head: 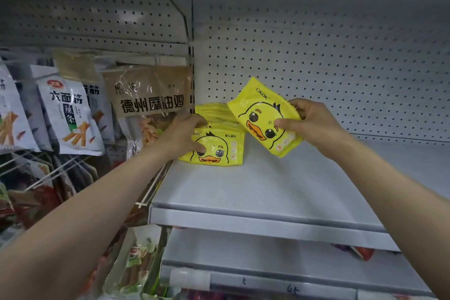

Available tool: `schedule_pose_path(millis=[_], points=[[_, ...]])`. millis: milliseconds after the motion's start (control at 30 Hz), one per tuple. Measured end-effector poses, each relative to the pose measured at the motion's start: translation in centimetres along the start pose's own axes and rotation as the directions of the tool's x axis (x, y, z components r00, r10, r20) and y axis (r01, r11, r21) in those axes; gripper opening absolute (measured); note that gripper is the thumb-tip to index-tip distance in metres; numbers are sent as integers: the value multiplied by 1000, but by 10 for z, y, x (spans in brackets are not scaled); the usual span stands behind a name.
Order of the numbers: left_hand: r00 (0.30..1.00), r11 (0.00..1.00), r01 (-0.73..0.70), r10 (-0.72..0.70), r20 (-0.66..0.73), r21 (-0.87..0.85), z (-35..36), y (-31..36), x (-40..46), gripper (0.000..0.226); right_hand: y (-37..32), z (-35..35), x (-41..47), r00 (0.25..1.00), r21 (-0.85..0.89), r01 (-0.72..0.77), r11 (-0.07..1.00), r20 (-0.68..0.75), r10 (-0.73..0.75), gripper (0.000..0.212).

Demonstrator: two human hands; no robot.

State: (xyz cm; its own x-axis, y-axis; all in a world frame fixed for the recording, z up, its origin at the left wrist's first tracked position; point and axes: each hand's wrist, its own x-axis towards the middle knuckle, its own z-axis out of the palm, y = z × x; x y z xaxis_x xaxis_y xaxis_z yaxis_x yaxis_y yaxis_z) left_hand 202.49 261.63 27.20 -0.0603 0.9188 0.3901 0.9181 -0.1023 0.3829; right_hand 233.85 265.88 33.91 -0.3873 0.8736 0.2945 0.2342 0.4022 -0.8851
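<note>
Closest to us, the white shelf stretches under our forearms. Farther in, at its left end, our left hand grips the row of yellow duck packs, with the thumb on the front pack's face and the fingers curled over the top edges. Just to the right, our right hand pinches a single duck pack, tilted and held above the shelf; we cannot tell whether it touches the row. Behind stands the pegboard wall, and a brown bag hangs to the left.
</note>
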Motion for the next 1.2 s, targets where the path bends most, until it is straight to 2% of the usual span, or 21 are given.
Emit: schedule_pose_path(millis=[133, 233, 333, 400, 467, 567, 633, 700, 800, 933, 1033, 1200], points=[[995, 998, -42, 38, -91, -47, 4, -6, -6, 80, 5, 6, 4, 999, -33, 3, 999, 38, -2, 28], [999, 998, -17, 14, -50, -57, 6, -11, -9, 77, 8, 15, 9, 994, -144, 15, 989, 110, 1, 26], [997, 995, -62, 59, -44, -82, 7, -19, -8, 66, 14, 30, 15, 972, -306, 41, 951, 234, 33, 26], [994, 980, -78, 62, -89, -185, 5, -23, -7, 44, 18, 44, 19, 953, -398, 59, 915, 296, 68, 32], [991, 931, 2, -51, -124, -365, -2, -19, -11, 30, 20, 59, 25, 939, -429, 74, 900, 334, 82, 47], [978, 835, 84, -174, -115, -544, -12, -11, -21, 37, 19, 84, 29, 929, -422, 116, 899, 366, 52, 47], [983, 858, 48, -130, -127, -512, -16, -12, -25, 45, 20, 103, 29, 936, -409, 159, 898, 352, -5, 46], [993, 922, -27, -19, -114, -386, -15, -16, -28, 55, 24, 119, 27, 949, -422, 209, 882, 306, -78, 46], [992, 983, -128, 126, -24, -133, -4, -27, -32, 89, 30, 130, 25, 947, -550, 313, 774, 245, -209, 55], [982, 985, -157, 163, 93, -65, 8, -32, -35, 117, 35, 131, 24, 903, -641, 430, 636, 309, -299, 79], [982, 988, -146, 151, 115, -52, 8, -30, -31, 118, 38, 130, 24, 881, -688, 472, 550, 380, -281, 96], [980, 986, -169, 167, 111, 4, 8, -23, -24, 105, 39, 131, 24, 877, -728, 480, 490, 389, -281, 96]])
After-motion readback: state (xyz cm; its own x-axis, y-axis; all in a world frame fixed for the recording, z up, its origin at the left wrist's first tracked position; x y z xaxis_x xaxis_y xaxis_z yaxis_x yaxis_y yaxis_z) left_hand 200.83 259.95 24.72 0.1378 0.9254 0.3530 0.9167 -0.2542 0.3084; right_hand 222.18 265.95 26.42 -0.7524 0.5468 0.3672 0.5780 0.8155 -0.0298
